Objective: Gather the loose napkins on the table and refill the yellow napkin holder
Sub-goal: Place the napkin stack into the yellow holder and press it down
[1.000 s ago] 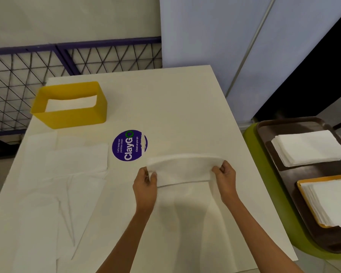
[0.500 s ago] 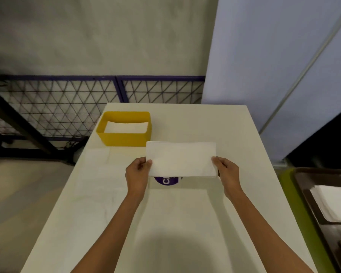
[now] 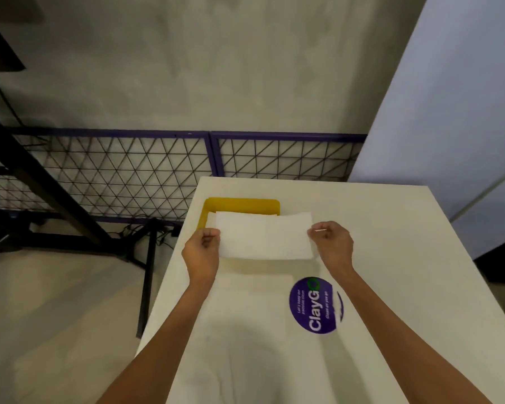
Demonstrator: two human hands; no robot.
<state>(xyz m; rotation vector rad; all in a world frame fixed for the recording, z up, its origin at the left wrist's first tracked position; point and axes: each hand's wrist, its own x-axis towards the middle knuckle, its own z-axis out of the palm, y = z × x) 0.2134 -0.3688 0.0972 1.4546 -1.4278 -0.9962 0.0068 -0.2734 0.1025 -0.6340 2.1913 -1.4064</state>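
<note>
A folded white napkin (image 3: 264,237) hangs stretched between my two hands. My left hand (image 3: 202,252) pinches its left end and my right hand (image 3: 331,246) pinches its right end. The napkin hovers over the yellow napkin holder (image 3: 241,205) at the far left of the white table (image 3: 391,258) and hides most of the holder. A strip of white napkin shows inside the holder. Several loose napkins (image 3: 245,310) lie flat on the table, nearer to me, between my forearms.
A round purple sticker (image 3: 315,304) marks the table right of the loose napkins. A purple wire fence (image 3: 158,173) stands behind the table. A dark stand's legs (image 3: 146,281) sit on the floor to the left. A pale panel (image 3: 449,112) rises at the right.
Both hands have carried the folded napkin from the table's middle forward and left, over the yellow holder. The view has tilted up and left, and the trays at the right have left the frame.
</note>
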